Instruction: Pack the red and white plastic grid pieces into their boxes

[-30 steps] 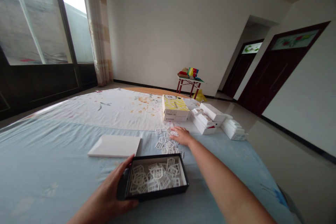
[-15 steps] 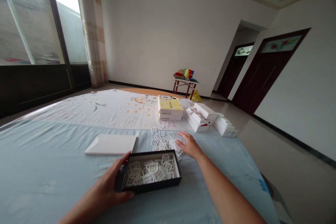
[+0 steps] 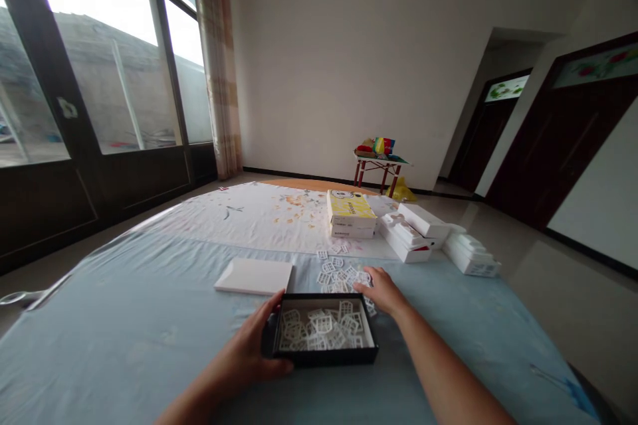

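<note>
My left hand (image 3: 256, 340) grips the left end of a black-rimmed open box (image 3: 326, 357), thumb at the front and fingers at the far left corner. Inside the box lies a heap of small white plastic lattice pieces (image 3: 321, 325), like tiny window frames. Just beyond the box, more of these white lattice pieces (image 3: 339, 272) are spread in a loose pile on the cloth. At the pile's right side is my right hand (image 3: 383, 292), thumb and forefinger apart over the pieces. Its other fingers are partly hidden.
A flat white lid or panel (image 3: 255, 276) lies left of the pile. Behind stand a yellow-and-white box (image 3: 351, 214), white cartons (image 3: 406, 239) and a further white stack (image 3: 471, 254) on the right. A blue floral cloth (image 3: 164, 319) covers the table.
My right hand has lowered toward the pile and its fingers have drawn closer together. The view has turned left and levelled. My left hand keeps its hold on the box.
</note>
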`<state>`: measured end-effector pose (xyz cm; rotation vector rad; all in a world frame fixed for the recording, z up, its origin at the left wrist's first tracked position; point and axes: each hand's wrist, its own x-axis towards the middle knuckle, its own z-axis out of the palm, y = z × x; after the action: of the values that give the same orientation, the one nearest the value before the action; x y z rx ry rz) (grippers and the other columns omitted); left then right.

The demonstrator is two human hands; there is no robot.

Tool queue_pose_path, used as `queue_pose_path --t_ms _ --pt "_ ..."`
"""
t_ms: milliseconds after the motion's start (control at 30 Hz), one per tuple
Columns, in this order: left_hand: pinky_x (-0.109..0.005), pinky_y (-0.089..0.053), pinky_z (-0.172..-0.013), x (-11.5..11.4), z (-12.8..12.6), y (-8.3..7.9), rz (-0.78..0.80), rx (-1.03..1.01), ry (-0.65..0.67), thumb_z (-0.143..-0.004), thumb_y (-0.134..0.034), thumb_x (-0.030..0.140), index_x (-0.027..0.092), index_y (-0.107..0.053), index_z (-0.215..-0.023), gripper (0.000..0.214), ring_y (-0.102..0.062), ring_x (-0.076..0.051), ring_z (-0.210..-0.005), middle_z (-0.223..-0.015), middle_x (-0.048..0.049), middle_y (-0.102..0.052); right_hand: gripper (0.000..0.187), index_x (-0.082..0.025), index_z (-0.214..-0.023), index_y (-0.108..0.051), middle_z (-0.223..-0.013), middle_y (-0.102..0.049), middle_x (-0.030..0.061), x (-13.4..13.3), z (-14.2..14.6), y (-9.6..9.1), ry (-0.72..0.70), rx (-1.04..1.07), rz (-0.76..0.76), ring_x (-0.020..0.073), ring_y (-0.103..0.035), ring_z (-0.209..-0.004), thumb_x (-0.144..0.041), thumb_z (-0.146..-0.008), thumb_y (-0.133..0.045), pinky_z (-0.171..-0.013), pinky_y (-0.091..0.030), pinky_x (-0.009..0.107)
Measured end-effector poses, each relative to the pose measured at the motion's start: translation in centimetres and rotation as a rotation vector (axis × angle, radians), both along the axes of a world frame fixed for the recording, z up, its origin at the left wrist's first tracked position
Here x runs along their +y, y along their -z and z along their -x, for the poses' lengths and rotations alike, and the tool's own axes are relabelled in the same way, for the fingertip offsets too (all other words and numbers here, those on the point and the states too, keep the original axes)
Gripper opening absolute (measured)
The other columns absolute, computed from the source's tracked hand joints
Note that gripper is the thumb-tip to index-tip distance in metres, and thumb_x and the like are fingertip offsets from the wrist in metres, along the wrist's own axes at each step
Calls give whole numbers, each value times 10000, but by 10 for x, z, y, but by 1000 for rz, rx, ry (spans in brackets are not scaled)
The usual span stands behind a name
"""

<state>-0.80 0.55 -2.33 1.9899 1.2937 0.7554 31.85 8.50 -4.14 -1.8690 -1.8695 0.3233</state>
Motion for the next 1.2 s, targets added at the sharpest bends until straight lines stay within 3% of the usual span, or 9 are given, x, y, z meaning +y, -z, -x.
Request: queue_pose_path --t_ms 167,333,500,700,833,967,1067,1200 --pt "-450 -282 -1074 6 3 12 -31 -11 26 -571 -738 285 275 -210 -1400 983 -342 -277 -1280 -1389 -102 -383 469 -154 -1054 -577 -983 -579 81 3 -5 5 -43 193 -29 210 -563 -888 -355 -645 -685 -821 -433 314" --pt "-470 -259 -1074 11 5 25 -37 -98 20 -587 -711 305 274 -230 -1389 936 -345 -290 -1271 -1381 -102 -386 410 -158 -1016 -568 -919 -573 60 -3 -2 -4 -98 231 -62 181 -548 -800 -308 -651 -677 -756 -445 293" --pt "-442 -290 -1062 11 5 26 -58 -87 13 -586 -710 358 284 -248 -1385 926 -369 -292 -1257 -1375 -90 -403 291 -192 -952 -567 -911 -594 40 -9 7 -11 -168 263 -76 176 -551 -833 -227 -673 -643 -784 -428 290" --pt "-445 -308 -1052 11 4 22 -61 -74 8 -579 -721 346 296 -246 -1385 936 -395 -295 -1239 -1369 -89 -413 164 -187 -841 -556 -733 -590 -5 -6 0 -15 -170 395 -77 149 -540 -696 -279 -710 -586 -688 -433 267" --pt "-424 -305 -1058 11 5 19 -58 -26 30 -594 -721 322 304 -235 -1388 931 -370 -286 -1260 -1386 -76 -394 298 -176 -903 -545 -758 -588 14 -10 -1 -35 -110 638 -135 149 -531 -687 -384 -704 -622 -673 -441 271" --pt "-418 -295 -1065 10 5 18 -55 -24 34 -601 -725 302 306 -221 -1391 937 -355 -274 -1272 -1397 -74 -378 379 -182 -919 -542 -763 -575 0 -28 24 -67 -185 840 -109 129 -528 -679 -439 -675 -675 -666 -441 253" --pt "-418 -291 -1068 10 4 19 -59 -33 38 -606 -725 323 300 -215 -1393 938 -343 -274 -1280 -1403 -76 -370 392 -185 -919 -571 -751 -585 -7 -45 48 -82 -292 837 -37 123 -539 -682 -454 -663 -697 -663 -445 247" --pt "-430 -291 -1066 10 4 20 -66 -33 33 -599 -731 324 279 -228 -1393 942 -349 -282 -1275 -1402 -85 -371 411 -190 -994 -624 -882 -650 30 -58 64 -84 -494 743 154 151 -596 -798 -464 -692 -678 -728 -468 269"
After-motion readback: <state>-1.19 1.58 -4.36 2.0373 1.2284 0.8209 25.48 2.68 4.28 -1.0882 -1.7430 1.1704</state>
